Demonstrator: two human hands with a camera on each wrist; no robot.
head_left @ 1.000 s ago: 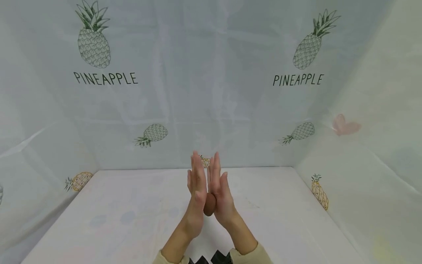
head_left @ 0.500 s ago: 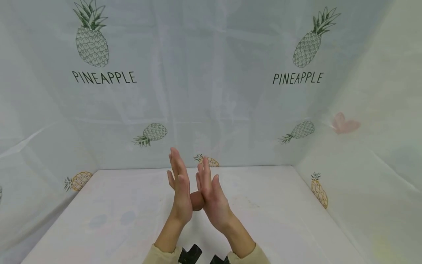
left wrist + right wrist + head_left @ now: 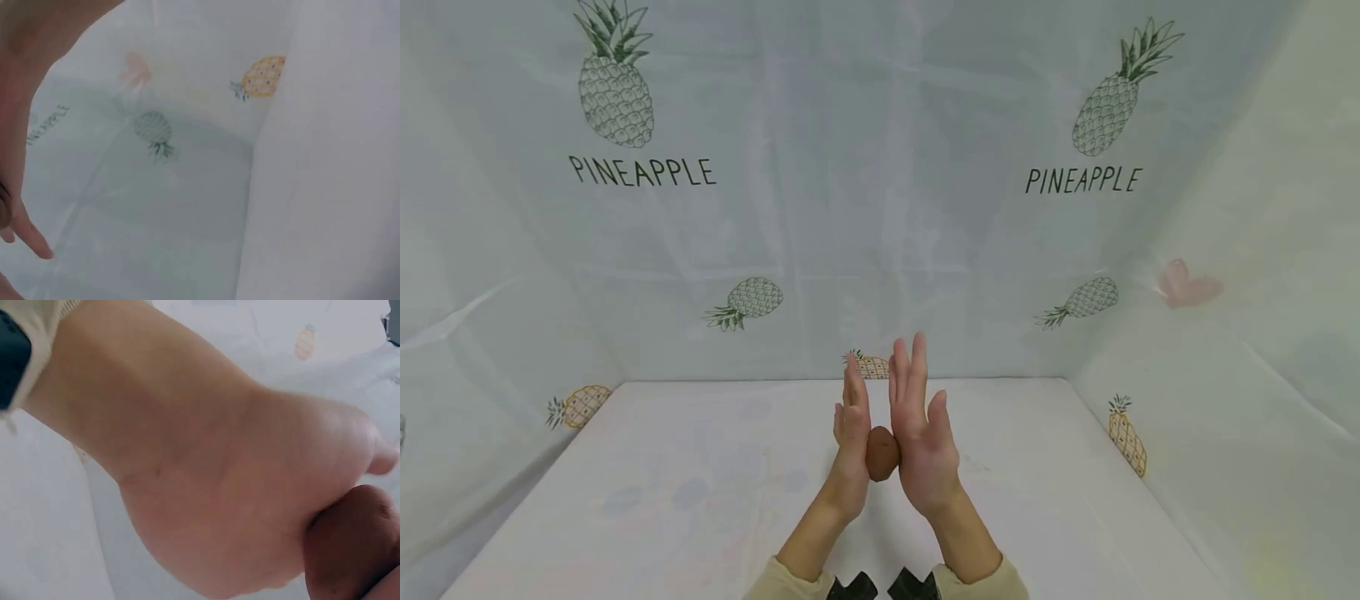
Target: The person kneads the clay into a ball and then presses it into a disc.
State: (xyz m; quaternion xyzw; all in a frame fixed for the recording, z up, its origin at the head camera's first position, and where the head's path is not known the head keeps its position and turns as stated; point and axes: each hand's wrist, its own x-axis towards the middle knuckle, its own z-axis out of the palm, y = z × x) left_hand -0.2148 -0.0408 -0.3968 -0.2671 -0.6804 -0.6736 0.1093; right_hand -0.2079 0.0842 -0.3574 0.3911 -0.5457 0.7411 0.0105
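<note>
Between my two upright palms sits a rounded lump of brown clay (image 3: 882,454), egg-shaped with a slightly uneven surface. My left hand (image 3: 852,446) touches it from the left, fingers straight and pointing up. From the other side my right hand (image 3: 927,446) presses on it with its palm, its fingers also straight and the thumb apart. Close up in the right wrist view, the clay (image 3: 350,547) lies against the right palm (image 3: 250,506). Only a dark sliver of the clay shows at the left edge of the left wrist view, beside part of a hand.
Below the hands spreads a white covered table (image 3: 700,517). A pale curtain (image 3: 865,208) printed with pineapples stands behind it and along both sides. Black straps (image 3: 853,586) show at the sleeve cuffs (image 3: 981,582).
Both hands shift left, then back right, with the clay between them. They slide against each other: the right hand now reaches higher than the left. The clay has turned and changed outline.
</note>
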